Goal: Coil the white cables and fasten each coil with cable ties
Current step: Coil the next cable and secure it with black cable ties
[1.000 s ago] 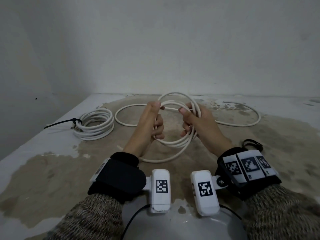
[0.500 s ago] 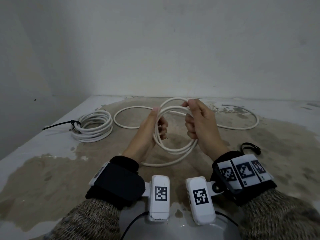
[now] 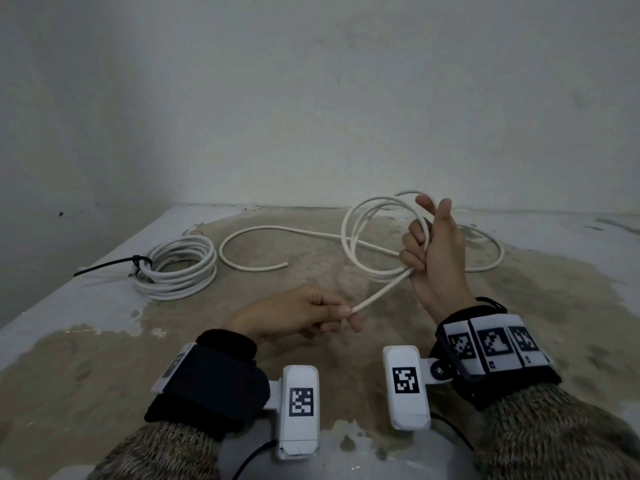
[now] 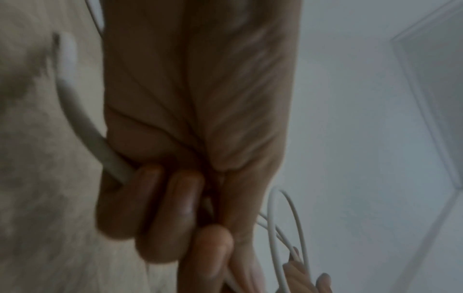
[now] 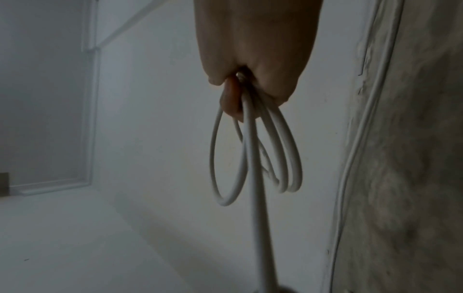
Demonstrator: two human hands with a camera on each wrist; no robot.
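Note:
My right hand point(image 3: 431, 247) is raised over the table and grips several loose loops of the white cable point(image 3: 356, 233). The same loops point(image 5: 253, 158) hang from its closed fingers point(image 5: 233, 103) in the right wrist view. One straight strand runs from that bundle down to my left hand point(image 3: 346, 317), which pinches it near me. In the left wrist view the left hand's fingers point(image 4: 175, 208) are curled round the cable point(image 4: 95, 142). The rest of this cable lies in a wide arc on the table, with its free end point(image 3: 282, 265) left of centre.
A tied white coil point(image 3: 180, 268) with a black cable tie point(image 3: 114, 265) lies at the far left of the stained table point(image 3: 104, 358). Another black tie point(image 3: 491, 301) shows behind my right wrist. A wall stands close behind the table.
My left hand has left the loops and pulled back toward me with a strand of cable. The right hand has moved right and up and now holds the loops alone.

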